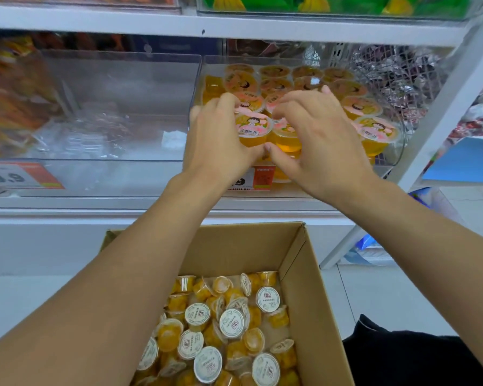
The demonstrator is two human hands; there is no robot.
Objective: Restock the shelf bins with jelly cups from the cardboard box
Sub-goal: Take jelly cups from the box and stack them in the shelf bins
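Note:
A clear shelf bin [396, 162] holds several orange jelly cups with pink lids. Both of my hands reach into its front. My left hand [215, 140] curls round a pink-lidded jelly cup [253, 126] at the bin's front left. My right hand [315, 140] curls round the neighbouring jelly cup [286, 140], thumb below it. The two thumbs nearly touch. Below my arms an open cardboard box [304, 260] holds several small yellow jelly cups [232, 323] with white lids.
A clear bin [117, 107] to the left of the jelly bin holds a few clear packets. Price tags [20, 176] hang on the shelf front. A wire basket [396, 76] of wrapped goods stands at the right. A white shelf post [435, 129] slants at the right.

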